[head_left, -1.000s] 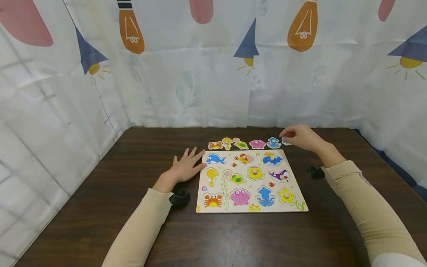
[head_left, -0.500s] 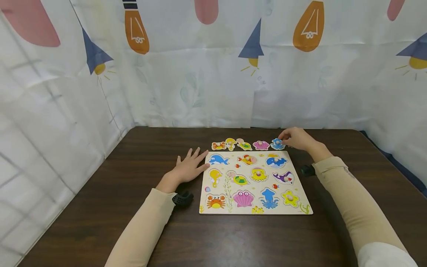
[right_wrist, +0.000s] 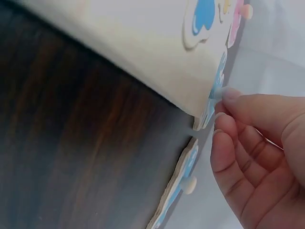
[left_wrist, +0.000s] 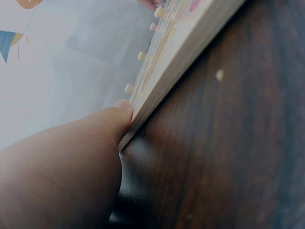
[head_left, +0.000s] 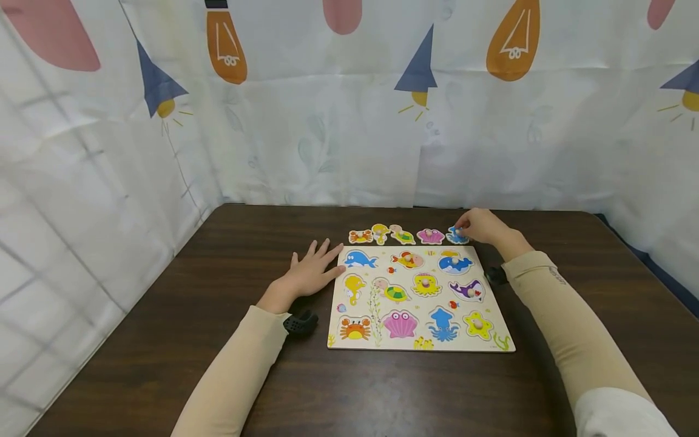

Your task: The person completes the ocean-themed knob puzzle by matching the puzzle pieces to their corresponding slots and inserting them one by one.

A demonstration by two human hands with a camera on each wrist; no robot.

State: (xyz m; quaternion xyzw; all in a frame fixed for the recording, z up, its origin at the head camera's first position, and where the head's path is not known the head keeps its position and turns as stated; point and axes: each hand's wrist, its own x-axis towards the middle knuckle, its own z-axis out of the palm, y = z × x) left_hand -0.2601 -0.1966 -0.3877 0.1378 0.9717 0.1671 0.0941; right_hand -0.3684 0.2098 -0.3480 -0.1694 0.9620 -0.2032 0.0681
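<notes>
A wooden peg puzzle board (head_left: 420, 344) with painted sea animals lies on the dark table. My left hand (head_left: 306, 274) rests at its upper left side, fingers spread, fingertips touching the edge; the left wrist view shows the thumb (left_wrist: 121, 107) against the board's side. At the back right corner, my right hand (head_left: 483, 226) pinches the knob of a blue octopus-shaped puzzle piece (head_left: 454, 237) between thumb and finger. In the right wrist view, a second blue piece (right_wrist: 183, 174) with a pale knob lies beside that hand; the hand hides it in the head view.
Behind the board stand a crab piece (head_left: 360, 237), a seahorse piece (head_left: 380, 233), a turtle piece (head_left: 403, 235) and a pink shell piece (head_left: 430, 237) in a row. Several pieces sit in the board, such as the yellow octopus (head_left: 426, 285). A printed curtain (head_left: 360, 139) hangs behind the table.
My right hand has moved left, from the blue piece at the row's right end to the octopus-shaped piece. My left hand stays at the board's edge. The head view has shifted slightly.
</notes>
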